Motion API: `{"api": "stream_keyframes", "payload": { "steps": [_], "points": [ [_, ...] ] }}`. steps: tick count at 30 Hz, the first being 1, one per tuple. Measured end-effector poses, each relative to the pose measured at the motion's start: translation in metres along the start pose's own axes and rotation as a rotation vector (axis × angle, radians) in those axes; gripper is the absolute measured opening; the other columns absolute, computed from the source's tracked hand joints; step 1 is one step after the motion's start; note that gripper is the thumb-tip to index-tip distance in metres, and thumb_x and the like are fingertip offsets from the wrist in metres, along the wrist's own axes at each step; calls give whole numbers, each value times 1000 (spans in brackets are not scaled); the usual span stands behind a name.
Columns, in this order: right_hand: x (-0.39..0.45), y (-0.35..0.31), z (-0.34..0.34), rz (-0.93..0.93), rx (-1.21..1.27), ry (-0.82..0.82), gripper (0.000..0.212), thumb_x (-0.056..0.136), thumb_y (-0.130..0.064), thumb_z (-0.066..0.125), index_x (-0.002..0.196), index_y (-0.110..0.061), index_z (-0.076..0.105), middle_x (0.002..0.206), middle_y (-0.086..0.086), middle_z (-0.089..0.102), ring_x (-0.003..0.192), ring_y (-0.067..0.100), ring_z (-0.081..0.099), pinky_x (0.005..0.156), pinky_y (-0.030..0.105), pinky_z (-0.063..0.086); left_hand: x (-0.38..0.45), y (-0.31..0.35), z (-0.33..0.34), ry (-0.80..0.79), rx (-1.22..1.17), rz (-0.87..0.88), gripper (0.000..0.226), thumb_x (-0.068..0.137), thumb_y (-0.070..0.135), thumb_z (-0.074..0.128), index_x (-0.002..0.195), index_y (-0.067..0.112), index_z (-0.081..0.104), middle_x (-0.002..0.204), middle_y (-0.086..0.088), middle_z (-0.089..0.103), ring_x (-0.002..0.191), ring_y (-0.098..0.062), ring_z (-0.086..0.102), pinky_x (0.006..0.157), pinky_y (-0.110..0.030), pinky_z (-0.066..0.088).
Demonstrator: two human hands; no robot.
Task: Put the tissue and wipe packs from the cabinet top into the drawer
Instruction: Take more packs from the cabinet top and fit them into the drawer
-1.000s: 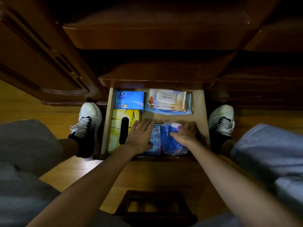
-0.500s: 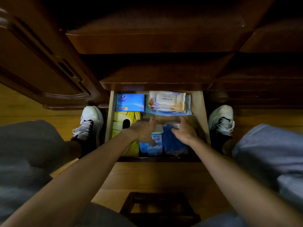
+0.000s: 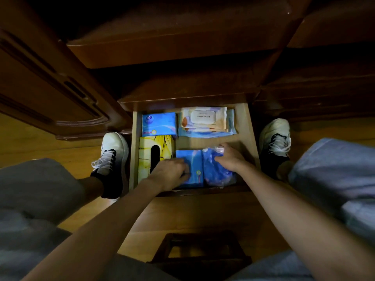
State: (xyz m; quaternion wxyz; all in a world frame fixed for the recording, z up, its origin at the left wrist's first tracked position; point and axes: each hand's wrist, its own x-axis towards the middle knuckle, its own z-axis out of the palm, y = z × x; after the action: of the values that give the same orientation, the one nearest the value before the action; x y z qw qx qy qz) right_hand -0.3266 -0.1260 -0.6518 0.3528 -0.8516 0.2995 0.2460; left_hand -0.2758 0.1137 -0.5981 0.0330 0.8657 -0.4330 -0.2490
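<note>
The open wooden drawer (image 3: 250, 134) holds several packs. At the back lie a blue tissue pack (image 3: 158, 124) and a white and orange wipe pack (image 3: 205, 119) on top of a pale blue pack. A yellow tissue box (image 3: 156, 148) lies along the left side. At the front, my left hand (image 3: 169, 174) grips the left edge of a blue tissue pack (image 3: 191, 159) lying flat. My right hand (image 3: 231, 159) rests on a crinkled blue plastic pack (image 3: 217, 173) beside it, fingers spread over its top.
The dark wooden cabinet (image 3: 182, 47) overhangs the drawer, with a carved door (image 3: 50, 88) to the left. My shoes (image 3: 112, 153) (image 3: 277, 136) stand either side of the drawer. A dark stool frame (image 3: 200, 250) is below, on the wooden floor.
My left hand has drawn back toward the drawer front and laid the blue tissue pack flat. My right hand stays on the crinkled blue pack, shifted slightly.
</note>
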Motion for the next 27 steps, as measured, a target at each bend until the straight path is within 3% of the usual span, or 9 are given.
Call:
{"api": "stream_keyframes", "payload": {
  "steps": [3, 7, 9, 13, 16, 20, 23, 25, 27],
  "points": [
    [0, -2, -1, -4, -23, -4, 69, 81, -33, 79, 141, -21, 46, 131, 8, 62, 112, 28, 64, 80, 32, 49, 24, -4, -6, 140, 41, -75, 51, 92, 53, 57, 134, 24, 52, 135, -2, 48, 127, -24, 46, 103, -40, 41],
    [1, -2, -1, 40, -66, -38, 72, 77, -30, 84, 136, -15, 46, 132, 13, 62, 116, 32, 62, 79, 31, 46, 49, -6, -10, -89, 81, -132, 102, 83, 68, 59, 158, 16, 15, 165, -8, 14, 151, -30, 14, 123, -45, 14],
    [3, -1, 1, 62, -63, -46, 73, 76, -28, 85, 135, -14, 45, 132, 14, 61, 115, 32, 62, 77, 30, 44, 52, -5, -2, -152, 103, -113, 105, 80, 75, 58, 157, 15, 18, 164, -11, 22, 151, -29, 18, 124, -41, 10],
    [7, 1, -4, 104, 37, -87, 79, 75, -25, 86, 138, -11, 41, 132, 11, 57, 115, 29, 60, 81, 32, 47, 53, -7, 5, -109, 61, -132, 103, 74, 73, 66, 150, 12, 34, 152, -12, 43, 140, -30, 38, 116, -38, 28],
    [11, 1, -8, 125, 115, -73, 66, 75, -18, 85, 128, -12, 46, 124, 9, 59, 99, 20, 58, 76, 31, 48, 52, -13, 9, -101, 48, -113, 101, 78, 73, 61, 152, 10, 30, 154, -14, 41, 143, -31, 33, 120, -36, 18],
    [13, -6, -25, 104, 473, 158, 64, 80, -10, 80, 134, -13, 47, 123, 11, 64, 95, 20, 63, 72, 30, 52, 45, -15, 23, -13, -95, -109, 97, 85, 74, 47, 157, 16, 18, 158, -13, 37, 146, -27, 29, 121, -36, 12],
    [18, -27, -45, 48, 717, 418, 59, 82, -8, 77, 136, -11, 54, 124, 11, 69, 98, 22, 69, 77, 34, 59, 47, -8, 17, 214, -463, -205, 89, 85, 74, 50, 153, 22, 29, 144, -4, 55, 130, -23, 51, 106, -35, 42],
    [16, -49, -43, 123, 1047, 331, 50, 85, -6, 74, 133, -13, 58, 121, 9, 70, 89, 18, 71, 62, 33, 59, 56, 1, 4, 328, -1062, -257, 78, 84, 56, 69, 147, 25, 36, 127, 10, 67, 118, -11, 62, 93, -27, 53],
    [8, -69, -27, 219, 1273, 119, 44, 88, -7, 72, 129, -14, 61, 121, 9, 71, 94, 19, 70, 58, 32, 55, 68, 5, -11, 374, -1619, -354, 80, 78, 36, 81, 142, 15, 38, 124, 1, 70, 112, -20, 68, 90, -37, 58]
  ]
}}
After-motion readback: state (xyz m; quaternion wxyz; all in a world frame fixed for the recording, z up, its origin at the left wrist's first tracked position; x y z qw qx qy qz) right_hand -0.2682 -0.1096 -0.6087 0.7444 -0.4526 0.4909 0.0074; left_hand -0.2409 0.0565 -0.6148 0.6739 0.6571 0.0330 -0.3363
